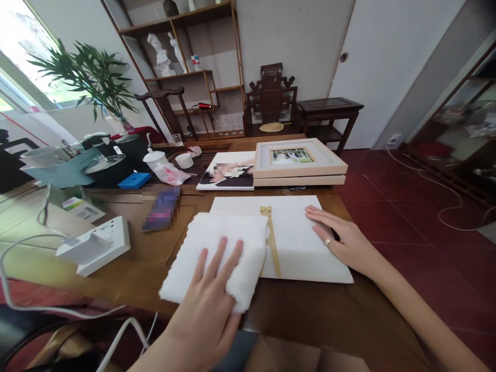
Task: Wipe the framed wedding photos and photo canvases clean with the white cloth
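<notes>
My left hand [214,297] lies with stretched, spread fingers on a folded white fluffy cloth [209,235]. The cloth covers the left part of a white flat board [298,232] at the table's front edge. On the board's right side rests my right hand [343,237], fingers extended, a ring on one of them; its fingertips touch the surface. Between the hands runs a narrow tan strip [273,240] with a small ear-shaped top, partly hidden by the cloth. I cannot tell what it is.
Behind the board, light wooden picture frames [298,178] are stacked beside a photo print [228,170]. A phone-like item [161,207] and a white power strip [103,245] lie to the left. Cups, a pot [104,164] and a blue box [134,180] stand further back.
</notes>
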{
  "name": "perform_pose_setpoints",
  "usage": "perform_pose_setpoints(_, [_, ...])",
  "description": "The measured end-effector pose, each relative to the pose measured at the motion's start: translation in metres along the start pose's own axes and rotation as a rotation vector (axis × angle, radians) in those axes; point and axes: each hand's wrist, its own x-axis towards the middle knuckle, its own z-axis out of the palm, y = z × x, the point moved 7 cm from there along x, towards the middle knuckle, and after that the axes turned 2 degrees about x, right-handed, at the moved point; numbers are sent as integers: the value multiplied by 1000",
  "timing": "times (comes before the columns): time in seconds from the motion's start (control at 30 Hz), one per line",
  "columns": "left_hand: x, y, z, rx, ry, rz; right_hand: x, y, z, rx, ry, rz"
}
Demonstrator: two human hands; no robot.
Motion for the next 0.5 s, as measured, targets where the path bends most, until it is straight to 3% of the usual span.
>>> perform_pose_setpoints(0.13, [15,-6,0,24,-42,-29,0,0,0,-5,-4,10])
perform_pose_setpoints(0.37, [79,-34,-7,59,-159,-74,1,0,0,-22,-14,-3])
perform_pose_setpoints(0.5, [84,-23,-6,34,-167,-52,1,2,1,-26,-12,3])
